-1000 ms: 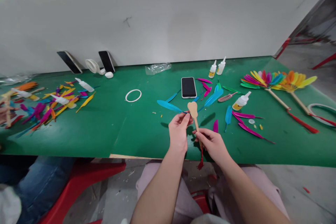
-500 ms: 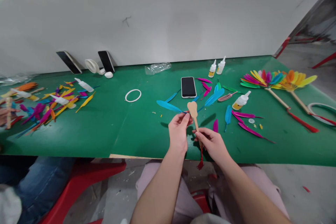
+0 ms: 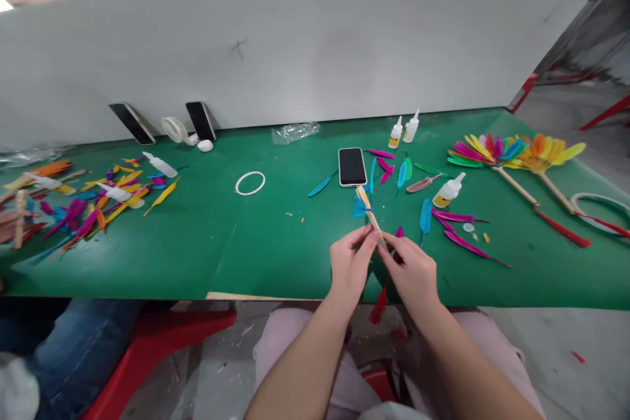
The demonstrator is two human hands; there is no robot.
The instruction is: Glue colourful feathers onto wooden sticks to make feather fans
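Observation:
A pale wooden fan handle (image 3: 373, 215) tilts up and away from me, its wider end turned nearly edge-on. My left hand (image 3: 350, 264) pinches it around the middle, and my right hand (image 3: 412, 270) closes on it just beside, the fingertips almost meeting. Blue feathers (image 3: 360, 209) show behind the handle's upper end; whether they are fixed to it I cannot tell. Below my hands hangs a red tassel (image 3: 378, 308). Past the handle lies a phone (image 3: 352, 167), with loose blue feathers (image 3: 322, 186) and magenta feathers (image 3: 465, 243) around it.
Two glue bottles (image 3: 395, 133) stand at the back, another glue bottle (image 3: 449, 190) at right. Finished feather fans (image 3: 514, 184) lie far right, near a white ring (image 3: 600, 210). Another white ring (image 3: 250, 173) is left of centre. A co-worker's hand (image 3: 8, 226) and mixed feathers (image 3: 98, 210) are far left.
The handle has turned from face-on to nearly edge-on. My left hand has moved right and down onto it; the long blue feather at its left is no longer there.

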